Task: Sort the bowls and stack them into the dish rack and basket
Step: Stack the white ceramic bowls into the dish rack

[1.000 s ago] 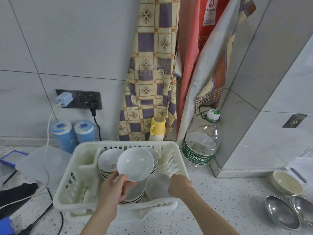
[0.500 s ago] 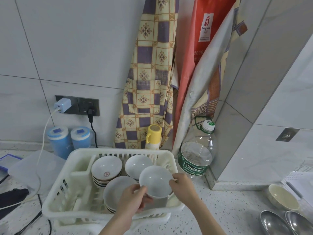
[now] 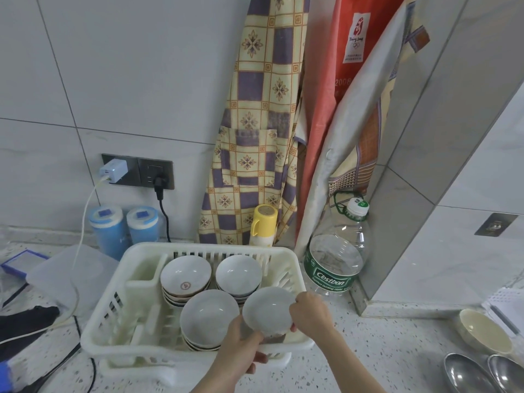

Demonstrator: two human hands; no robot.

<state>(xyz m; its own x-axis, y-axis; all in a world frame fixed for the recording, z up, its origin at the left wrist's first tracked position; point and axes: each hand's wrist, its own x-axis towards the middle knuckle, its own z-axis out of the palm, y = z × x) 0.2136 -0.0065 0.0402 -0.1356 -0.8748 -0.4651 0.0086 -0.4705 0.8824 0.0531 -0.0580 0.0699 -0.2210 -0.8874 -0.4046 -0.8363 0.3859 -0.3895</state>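
Your left hand (image 3: 241,350) and right hand (image 3: 310,313) both grip one white bowl (image 3: 268,312) at the near right corner of the white plastic dish rack (image 3: 105,327). The left thumb curls over the bowl's near rim; the right fingers pinch its far right rim. The bowl is tilted slightly toward you, inside the rack's right front section, and whether it rests on anything below cannot be told.

Three stacks stand in the rack: a stack with a red-marked top bowl (image 3: 185,275) at the back left, a plain white stack (image 3: 238,272) at the back right, and a third stack (image 3: 209,316) at the front, just left of the held bowl and touching or nearly touching it.

On the speckled counter to your right sit a cream bowl (image 3: 483,330) and two steel bowls (image 3: 467,374) (image 3: 507,373), well apart from the rack. A large clear water bottle (image 3: 336,259) stands just beside the rack's right rear corner. A yellow-capped flask (image 3: 263,224) stands behind the rack, and two blue-lidded containers (image 3: 107,231) (image 3: 141,225) stand by the wall at the left.
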